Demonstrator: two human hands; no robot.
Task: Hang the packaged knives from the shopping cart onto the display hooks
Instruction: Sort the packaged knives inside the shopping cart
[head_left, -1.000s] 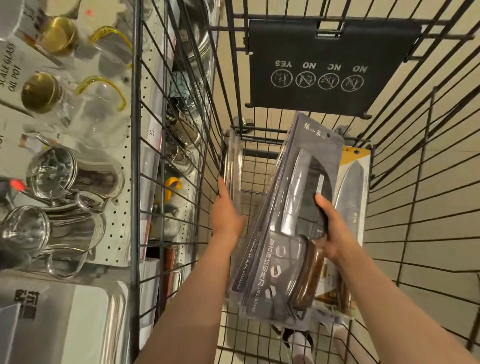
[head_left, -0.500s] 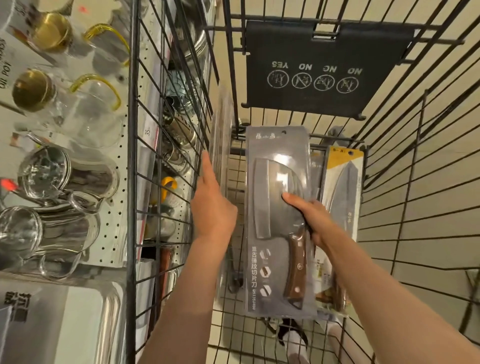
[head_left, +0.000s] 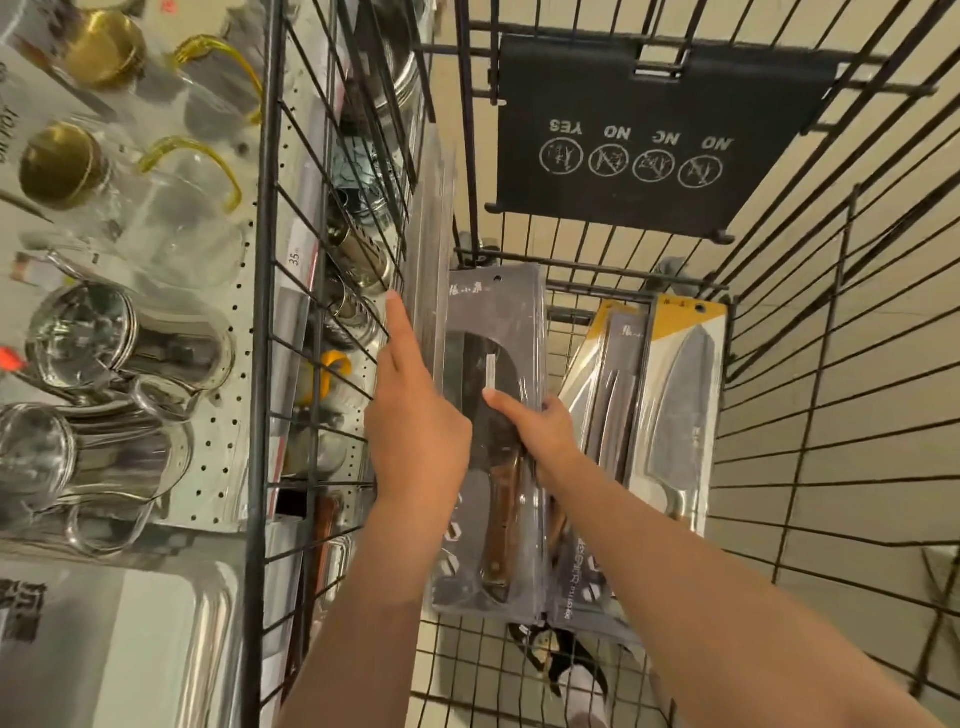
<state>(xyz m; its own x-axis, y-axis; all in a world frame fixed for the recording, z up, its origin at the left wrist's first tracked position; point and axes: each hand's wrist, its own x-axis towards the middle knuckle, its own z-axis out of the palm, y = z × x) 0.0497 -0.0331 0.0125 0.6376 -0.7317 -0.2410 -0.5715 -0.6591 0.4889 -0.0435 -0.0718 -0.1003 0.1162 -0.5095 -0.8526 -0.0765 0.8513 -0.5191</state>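
Black wire shopping cart (head_left: 779, 322) is surrounding everything. Right hand (head_left: 545, 436) is gripping a grey packaged cleaver (head_left: 493, 312), partly hiding it; left hand (head_left: 415, 415), fingers extended, is pressing clear packs (head_left: 431, 249) alongside, grasp unclear.

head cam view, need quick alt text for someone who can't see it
Both hands, left hand and right hand, grip a grey packaged cleaver upright inside a wire shopping cart. More packaged knives lean to its right; glass jugs sit outside, left.

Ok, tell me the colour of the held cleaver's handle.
Brown wood grain on the cleaver handle, seen in the head view.
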